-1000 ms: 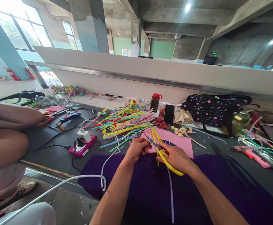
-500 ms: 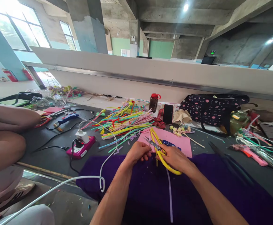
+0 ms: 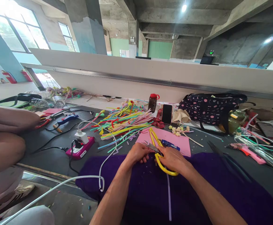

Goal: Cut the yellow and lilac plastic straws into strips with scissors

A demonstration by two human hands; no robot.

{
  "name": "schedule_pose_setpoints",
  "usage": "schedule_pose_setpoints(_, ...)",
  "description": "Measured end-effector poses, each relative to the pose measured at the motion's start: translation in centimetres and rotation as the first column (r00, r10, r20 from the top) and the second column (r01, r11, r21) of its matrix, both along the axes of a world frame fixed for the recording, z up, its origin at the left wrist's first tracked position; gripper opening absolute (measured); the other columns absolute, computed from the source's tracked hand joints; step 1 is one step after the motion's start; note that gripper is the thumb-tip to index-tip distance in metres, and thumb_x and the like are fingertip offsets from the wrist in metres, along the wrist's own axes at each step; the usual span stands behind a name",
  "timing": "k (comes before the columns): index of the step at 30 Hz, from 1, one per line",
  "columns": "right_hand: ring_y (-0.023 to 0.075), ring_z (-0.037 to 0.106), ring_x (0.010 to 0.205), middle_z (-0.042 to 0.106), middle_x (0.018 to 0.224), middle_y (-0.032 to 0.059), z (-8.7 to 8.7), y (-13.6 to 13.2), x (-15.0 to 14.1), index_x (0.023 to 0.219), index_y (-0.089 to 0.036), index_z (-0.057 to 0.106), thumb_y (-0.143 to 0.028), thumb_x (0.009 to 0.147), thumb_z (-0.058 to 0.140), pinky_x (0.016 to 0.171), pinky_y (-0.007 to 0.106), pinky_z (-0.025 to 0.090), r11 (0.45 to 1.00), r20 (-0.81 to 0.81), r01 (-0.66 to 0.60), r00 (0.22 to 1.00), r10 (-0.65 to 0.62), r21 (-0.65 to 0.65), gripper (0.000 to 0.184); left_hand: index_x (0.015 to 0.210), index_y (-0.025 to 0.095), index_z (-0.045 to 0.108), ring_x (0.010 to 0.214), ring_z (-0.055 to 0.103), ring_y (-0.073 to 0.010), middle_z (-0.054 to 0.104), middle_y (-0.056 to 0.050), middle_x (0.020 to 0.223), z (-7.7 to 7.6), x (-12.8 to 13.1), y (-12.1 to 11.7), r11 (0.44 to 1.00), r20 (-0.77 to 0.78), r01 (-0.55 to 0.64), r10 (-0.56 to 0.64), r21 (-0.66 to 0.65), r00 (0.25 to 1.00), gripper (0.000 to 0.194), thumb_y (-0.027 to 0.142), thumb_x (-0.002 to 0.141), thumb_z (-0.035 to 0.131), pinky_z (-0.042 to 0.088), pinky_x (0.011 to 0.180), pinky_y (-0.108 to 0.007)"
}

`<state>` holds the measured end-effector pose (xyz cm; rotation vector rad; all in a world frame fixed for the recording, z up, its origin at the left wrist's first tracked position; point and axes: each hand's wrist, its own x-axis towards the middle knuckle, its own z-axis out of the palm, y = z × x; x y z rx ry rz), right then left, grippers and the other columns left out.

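Observation:
My right hand (image 3: pixel 171 159) is wrapped round yellow-handled scissors (image 3: pixel 162 167), whose metal blades point left and reach over my left hand. My left hand (image 3: pixel 138 153) is closed in a pinch beside the blades; whatever its fingers hold is too small or hidden to name. Yellow strips (image 3: pixel 152 136) lie on a pink sheet (image 3: pixel 182 143) just beyond the scissors. A blue tool (image 3: pixel 170 144) rests on that sheet by my right knuckles. Below my right hand a thin lilac strip (image 3: pixel 169 197) lies along the dark purple cloth (image 3: pixel 141 193).
A heap of coloured strips (image 3: pixel 127 120) lies beyond my hands. Behind stand a red-capped bottle (image 3: pixel 152 103) and a phone (image 3: pixel 166 114). Left are a magenta power strip (image 3: pixel 81 151), a white cable (image 3: pixel 54 186) and another person's arm (image 3: pixel 12 117). A patterned bag (image 3: pixel 206 109) sits right.
The scissors have shifted slightly, their blades now lower and closer to my left fingers, overlapping them. My right hand has moved a little left. The whole view has shifted slightly.

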<state>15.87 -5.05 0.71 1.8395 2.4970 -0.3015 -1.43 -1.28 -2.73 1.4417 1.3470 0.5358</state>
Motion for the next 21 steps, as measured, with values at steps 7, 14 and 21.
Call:
schedule_pose_setpoints(7,0.0264,0.061,0.088,0.066,0.094,0.0107,-0.14,-0.17,-0.29,0.117,-0.022,0.051,-0.03,0.08,0.043,0.065,0.03,0.038,1.0,0.03,0.004,1.0,-0.004,-0.002,0.039,0.057,0.012,0.06,0.036,0.049,-0.0076,0.059,-0.001,0.047,-0.24,0.19,0.04,1.0,-0.033,-0.023,0.023,-0.005,0.999,0.03,0.04,0.068,0.06,0.032,0.033,-0.016)
schedule_pose_setpoints(14,0.0263,0.062,0.087,0.066,0.093,0.0113,-0.17,-0.25,-0.39,0.118,-0.021,0.049,-0.026,0.078,0.043,0.065,0.031,0.038,1.0,0.036,-0.006,0.999,0.005,0.024,0.041,0.054,0.013,0.057,0.035,0.05,-0.009,0.06,-0.002,0.049,-0.12,0.28,0.11,1.0,-0.071,-0.006,0.006,-0.005,0.997,0.025,0.033,0.069,0.058,0.033,0.033,-0.017)
schedule_pose_setpoints(21,0.0241,0.063,0.087,0.067,0.091,0.0105,-0.12,-0.01,-0.45,0.116,-0.021,0.05,-0.025,0.081,0.044,0.064,0.028,0.038,1.0,0.013,0.015,1.0,-0.015,-0.012,0.037,0.05,0.013,0.056,0.031,0.047,-0.0092,0.057,-0.002,0.043,0.04,0.36,-0.2,1.0,-0.04,-0.032,0.032,0.0,0.999,0.032,0.038,0.069,0.06,0.031,0.031,-0.018)
